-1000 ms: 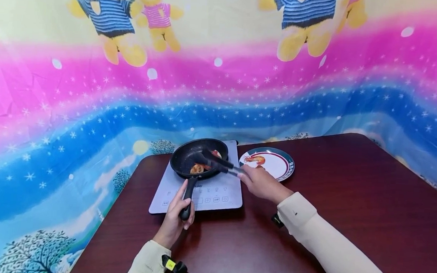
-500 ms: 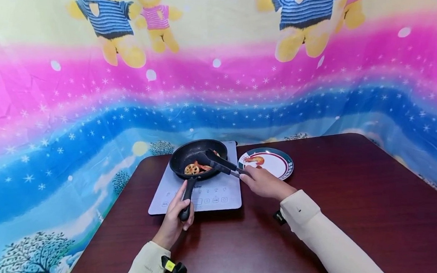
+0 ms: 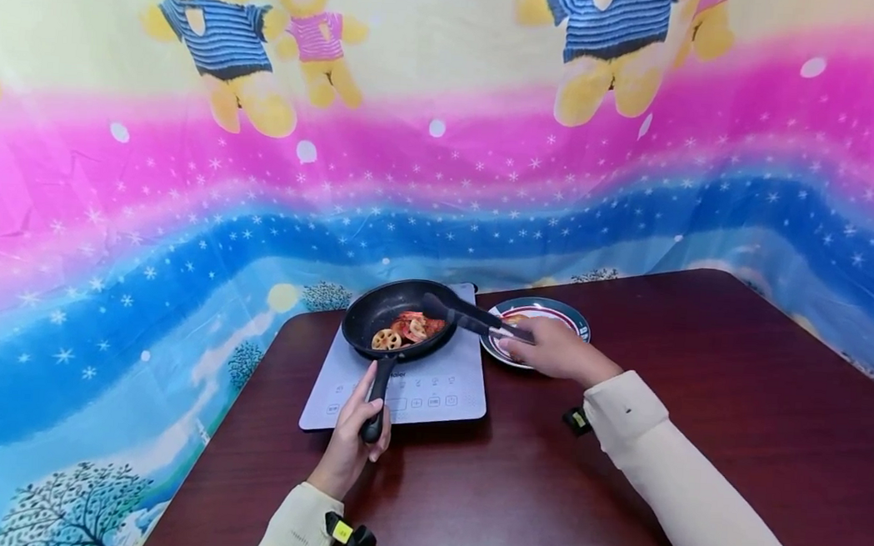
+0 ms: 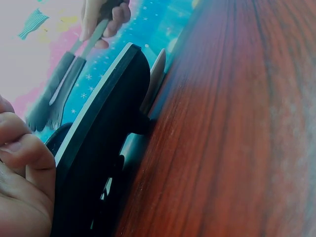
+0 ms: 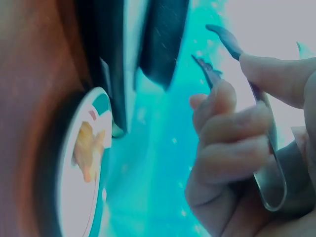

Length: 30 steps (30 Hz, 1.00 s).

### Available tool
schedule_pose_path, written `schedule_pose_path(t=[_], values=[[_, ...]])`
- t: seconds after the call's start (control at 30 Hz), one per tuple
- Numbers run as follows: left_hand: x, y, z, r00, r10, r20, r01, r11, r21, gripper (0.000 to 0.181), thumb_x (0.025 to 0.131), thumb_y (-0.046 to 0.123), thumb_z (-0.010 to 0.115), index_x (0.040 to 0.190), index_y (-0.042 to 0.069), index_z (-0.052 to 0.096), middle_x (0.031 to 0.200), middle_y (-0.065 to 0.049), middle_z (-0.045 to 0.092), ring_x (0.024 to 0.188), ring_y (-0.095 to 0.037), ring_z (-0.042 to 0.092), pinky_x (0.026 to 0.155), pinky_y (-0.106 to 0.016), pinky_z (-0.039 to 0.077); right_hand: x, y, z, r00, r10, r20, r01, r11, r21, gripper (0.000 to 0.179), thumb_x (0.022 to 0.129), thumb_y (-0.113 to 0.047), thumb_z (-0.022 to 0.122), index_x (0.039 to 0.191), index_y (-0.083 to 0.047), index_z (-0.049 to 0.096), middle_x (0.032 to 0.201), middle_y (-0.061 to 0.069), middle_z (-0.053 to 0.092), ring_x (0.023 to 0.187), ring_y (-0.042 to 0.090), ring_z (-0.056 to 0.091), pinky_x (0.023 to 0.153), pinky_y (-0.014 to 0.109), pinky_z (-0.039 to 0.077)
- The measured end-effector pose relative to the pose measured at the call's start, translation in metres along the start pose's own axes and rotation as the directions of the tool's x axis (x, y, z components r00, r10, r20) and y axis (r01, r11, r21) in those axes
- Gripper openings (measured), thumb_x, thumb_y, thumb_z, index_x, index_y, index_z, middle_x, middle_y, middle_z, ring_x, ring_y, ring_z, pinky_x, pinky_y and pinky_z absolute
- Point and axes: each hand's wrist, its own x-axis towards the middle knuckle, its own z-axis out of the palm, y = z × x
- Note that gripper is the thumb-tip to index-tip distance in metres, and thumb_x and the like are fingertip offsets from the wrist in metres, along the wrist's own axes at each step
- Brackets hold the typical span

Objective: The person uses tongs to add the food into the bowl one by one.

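In the head view, my left hand (image 3: 352, 435) grips the handle of a black frying pan (image 3: 367, 302), index finger stretched along it. Inside the pan lie a lotus root slice (image 3: 386, 339) and reddish pieces of food (image 3: 418, 329) that look like shrimp. My right hand (image 3: 556, 351) holds a pair of tongs (image 3: 472, 314) with dark tips, over the pan's right side. Nothing shows between the tips, which stand apart in the right wrist view. Beside the pan is a round plate (image 3: 580, 319) with a shrimp (image 5: 86, 150) on it, mostly hidden by my hand in the head view.
Beneath the pan is a white induction cooker (image 3: 325, 383) with touch buttons along its front. Both stand on a dark red-brown wooden table (image 3: 666, 337). A printed cloth (image 3: 428, 172) with bears and snowflakes hangs behind the table.
My right hand has moved right with the tongs, drawing the tips away from the food. The lotus slice and red pieces now show more fully. My left hand stays on the handle.
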Motion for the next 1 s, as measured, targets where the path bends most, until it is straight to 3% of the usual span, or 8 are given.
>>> schedule_pose_path(t=[0.23,0.4,0.67,0.8,1.0], values=[[0.000,0.000,0.001,1.000,-0.013,0.000,0.013,1.000,-0.003,0.069,0.100,0.017,0.039,0.156,0.013,-0.001,0.062,0.000,0.052,0.047,-0.009,0.046,0.041,-0.020,0.037,-0.011,0.018,-0.036,0.987,0.153,0.055,-0.156,0.986,0.057,0.046,0.097,-0.042,0.053,0.113,0.001,0.060,0.081,0.008,0.061,0.070,0.021,0.057,0.060,0.032,0.047],[-0.001,0.002,0.002,1.000,-0.015,-0.007,0.015,1.000,0.007,0.069,0.100,0.018,0.040,0.156,0.013,0.000,0.061,0.000,0.052,0.046,-0.010,0.045,0.041,-0.019,0.037,-0.015,0.026,-0.049,0.978,0.206,0.024,-0.207,0.978,0.039,0.050,0.098,-0.043,0.051,0.115,0.003,0.057,0.089,0.012,0.062,0.076,0.024,0.055,0.063,0.034,0.046],[-0.001,0.002,0.002,0.999,-0.034,-0.013,0.034,0.999,0.004,0.068,0.100,0.018,0.040,0.156,0.015,0.001,0.062,0.000,0.052,0.047,-0.010,0.045,0.041,-0.020,0.037,-0.018,0.040,-0.051,0.958,0.283,-0.042,-0.284,0.959,-0.015,0.059,0.098,-0.038,0.051,0.135,0.008,0.046,0.126,0.028,0.052,0.106,0.038,0.051,0.088,0.053,0.047],[-0.001,0.002,0.002,0.999,-0.040,-0.020,0.040,0.999,0.003,0.068,0.100,0.019,0.041,0.156,0.016,0.002,0.062,-0.001,0.051,0.047,-0.010,0.046,0.041,-0.020,0.037,-0.017,0.050,-0.049,0.950,0.310,-0.038,-0.311,0.950,-0.019,0.057,0.098,-0.036,0.052,0.135,0.008,0.046,0.121,0.028,0.053,0.102,0.037,0.052,0.084,0.050,0.049],[0.000,0.002,0.002,1.000,-0.022,-0.005,0.022,1.000,0.000,0.068,0.101,0.018,0.040,0.156,0.014,0.001,0.062,0.000,0.052,0.047,-0.010,0.046,0.041,-0.019,0.036,-0.013,0.062,-0.041,0.938,0.344,-0.028,-0.345,0.937,-0.054,0.055,0.097,-0.030,0.054,0.133,0.011,0.047,0.126,0.031,0.052,0.109,0.041,0.052,0.093,0.056,0.046]])
